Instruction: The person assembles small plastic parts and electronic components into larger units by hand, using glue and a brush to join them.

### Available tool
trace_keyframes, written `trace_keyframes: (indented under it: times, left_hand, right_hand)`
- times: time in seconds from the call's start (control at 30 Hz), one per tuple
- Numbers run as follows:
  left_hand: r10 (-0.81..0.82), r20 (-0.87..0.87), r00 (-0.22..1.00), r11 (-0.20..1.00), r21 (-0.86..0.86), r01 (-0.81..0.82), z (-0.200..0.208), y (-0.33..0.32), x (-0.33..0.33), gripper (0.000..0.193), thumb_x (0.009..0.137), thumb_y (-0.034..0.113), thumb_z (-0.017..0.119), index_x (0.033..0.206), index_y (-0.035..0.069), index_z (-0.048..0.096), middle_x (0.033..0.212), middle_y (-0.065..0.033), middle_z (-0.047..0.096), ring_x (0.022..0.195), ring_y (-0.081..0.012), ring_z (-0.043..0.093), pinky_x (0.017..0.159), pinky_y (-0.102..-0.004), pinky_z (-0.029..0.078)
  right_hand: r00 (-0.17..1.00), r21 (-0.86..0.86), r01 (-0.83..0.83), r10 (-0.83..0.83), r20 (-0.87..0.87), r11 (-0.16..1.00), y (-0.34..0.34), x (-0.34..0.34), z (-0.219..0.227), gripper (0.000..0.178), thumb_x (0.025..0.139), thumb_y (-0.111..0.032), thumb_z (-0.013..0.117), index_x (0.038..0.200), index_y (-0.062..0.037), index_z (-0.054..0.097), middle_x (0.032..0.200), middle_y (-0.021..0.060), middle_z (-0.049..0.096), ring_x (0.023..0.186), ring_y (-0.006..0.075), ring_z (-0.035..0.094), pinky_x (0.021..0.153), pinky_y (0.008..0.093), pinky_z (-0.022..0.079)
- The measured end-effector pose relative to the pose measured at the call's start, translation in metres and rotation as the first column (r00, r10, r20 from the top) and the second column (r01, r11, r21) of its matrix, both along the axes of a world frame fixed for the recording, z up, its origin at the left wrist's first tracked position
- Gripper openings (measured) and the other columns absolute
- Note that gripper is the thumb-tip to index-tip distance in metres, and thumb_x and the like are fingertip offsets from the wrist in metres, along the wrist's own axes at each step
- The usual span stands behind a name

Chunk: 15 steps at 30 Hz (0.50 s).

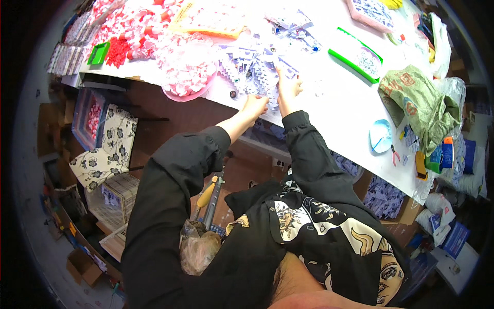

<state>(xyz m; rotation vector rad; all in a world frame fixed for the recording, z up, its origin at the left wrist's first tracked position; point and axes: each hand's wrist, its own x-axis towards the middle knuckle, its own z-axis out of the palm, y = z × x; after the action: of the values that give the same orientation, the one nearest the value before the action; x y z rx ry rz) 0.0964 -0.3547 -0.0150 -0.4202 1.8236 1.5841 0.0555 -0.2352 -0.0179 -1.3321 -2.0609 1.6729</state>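
Observation:
Both hands are at the near edge of a white table, beside a heap of pale, purple-and-white printed pieces [252, 66] with zigzag edges. My left hand [256, 107] is closed in a pinch at the heap's near side; what sits between its fingertips is too small and washed out to name. Close to its right, my right hand [289, 91] reaches up against the heap's right side, fingers stretched and apart. A small dark round item [233, 94] lies left of my left hand. Strong glare hides detail around the fingertips.
A pink basin [188, 95] of pale pink pieces stands left, near an orange tray [208, 34] and green box [98, 53]. A green-rimmed tray [353, 63], green sack [419, 108], blue dish [381, 136] and red-handled pliers [395, 155] are right. A patterned chair [110, 147] stands lower left.

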Motion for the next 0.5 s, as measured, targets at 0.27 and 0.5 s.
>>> trace_keyframes:
  times: [0.27, 0.5]
  left_hand:
    - [-0.436, -0.594, 0.676, 0.834, -0.549, 0.056, -0.013, 0.003, 0.008, 0.021, 0.088, 0.010, 0.058, 0.106, -0.001, 0.056, 0.076, -0.0219, 0.064, 0.063, -0.0302, 0.066, 0.065, -0.0390, 0.050]
    - [-0.555, -0.743, 0.375, 0.783, -0.619, -0.067, 0.051, 0.002, -0.005, 0.012, 0.091, 0.009, 0.053, 0.098, 0.001, 0.057, 0.081, -0.0178, 0.064, 0.074, -0.0317, 0.065, 0.067, -0.0409, 0.050]
  right_hand:
    - [0.978, -0.183, -0.083, 0.045, -0.202, 0.980, 0.023, 0.003, 0.002, 0.106, 0.065, -0.036, 0.084, 0.141, 0.0045, 0.022, 0.132, 0.0345, 0.031, 0.120, 0.0416, 0.041, 0.095, 0.0470, 0.041]
    - [0.932, -0.505, -0.145, -0.055, -0.359, 0.851, 0.034, -0.005, -0.012, 0.099, 0.067, -0.024, 0.084, 0.142, 0.0003, 0.024, 0.111, 0.0183, 0.054, 0.092, 0.0236, 0.057, 0.070, 0.0366, 0.052]
